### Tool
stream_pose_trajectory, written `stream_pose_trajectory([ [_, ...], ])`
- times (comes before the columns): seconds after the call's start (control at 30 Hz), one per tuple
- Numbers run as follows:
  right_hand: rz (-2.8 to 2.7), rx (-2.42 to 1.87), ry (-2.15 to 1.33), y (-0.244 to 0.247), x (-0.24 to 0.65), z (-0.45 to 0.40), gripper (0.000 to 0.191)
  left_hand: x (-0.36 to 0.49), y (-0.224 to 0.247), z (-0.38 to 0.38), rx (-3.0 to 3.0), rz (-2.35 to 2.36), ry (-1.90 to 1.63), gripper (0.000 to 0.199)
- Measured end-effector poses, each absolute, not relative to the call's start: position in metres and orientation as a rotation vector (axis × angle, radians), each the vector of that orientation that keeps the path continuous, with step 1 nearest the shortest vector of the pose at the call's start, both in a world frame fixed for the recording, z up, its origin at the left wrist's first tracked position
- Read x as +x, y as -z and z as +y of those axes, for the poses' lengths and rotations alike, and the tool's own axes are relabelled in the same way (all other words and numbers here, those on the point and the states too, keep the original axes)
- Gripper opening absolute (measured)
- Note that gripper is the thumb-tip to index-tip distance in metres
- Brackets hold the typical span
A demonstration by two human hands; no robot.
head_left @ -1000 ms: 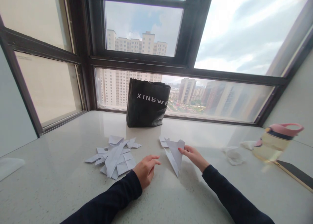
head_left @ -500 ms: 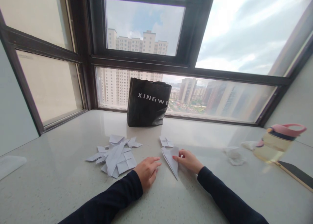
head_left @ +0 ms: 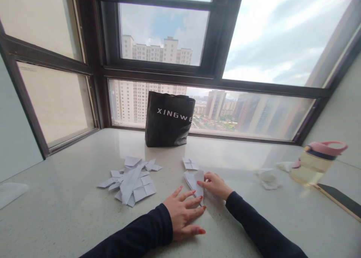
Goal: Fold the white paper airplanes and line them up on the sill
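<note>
A folded sheet of white paper [head_left: 194,177], narrowing to a point toward me, lies on the pale speckled counter [head_left: 93,228]. My right hand [head_left: 216,185] pinches its right edge between thumb and fingers. With fingers spread, my left hand [head_left: 184,213] reaches over the paper's lower tip, which is partly hidden beneath it; whether those fingers press down I cannot tell. Just beyond the sheet sits a small folded paper square [head_left: 190,163]. Left of my hands is a loose pile of folded white paper pieces [head_left: 135,182].
A black bag [head_left: 170,120] stands upright against the window. To the right are a pink-lidded bottle [head_left: 313,166], a phone-like dark slab [head_left: 340,199] and crumpled tissue [head_left: 267,178]. A whitish flat item [head_left: 12,193] lies at the far left.
My left hand has moved right and spread its fingers over the paper's lower end. My right hand keeps its pinch on the paper's right edge. The view has shifted slightly.
</note>
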State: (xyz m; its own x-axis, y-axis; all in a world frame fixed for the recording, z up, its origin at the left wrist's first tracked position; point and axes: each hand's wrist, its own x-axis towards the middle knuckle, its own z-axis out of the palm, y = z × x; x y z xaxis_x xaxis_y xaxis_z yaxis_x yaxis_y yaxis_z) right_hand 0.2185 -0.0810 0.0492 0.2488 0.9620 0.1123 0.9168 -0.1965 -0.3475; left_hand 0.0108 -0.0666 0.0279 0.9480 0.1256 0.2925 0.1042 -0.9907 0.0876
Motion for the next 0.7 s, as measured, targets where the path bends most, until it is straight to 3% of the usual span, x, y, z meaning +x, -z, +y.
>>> stream_pose_trajectory([
  [0.33, -1.725, -2.224, -0.085, -0.046, 0.214, -0.085, 0.022, 0.011, -0.031, -0.067, 3.013, 0.302, -0.375, 0.055],
  [0.5, -1.705, -2.107, 0.286, -0.062, 0.198, -0.083, 0.043, 0.006, -0.041, -0.069, 2.904, 0.225, -0.382, 0.056],
  [0.7, -2.225, -1.648, 0.177, -0.091, 0.114, -0.069, 0.016, 0.014, -0.015, -0.063, 2.903, 0.264, -0.460, 0.055],
])
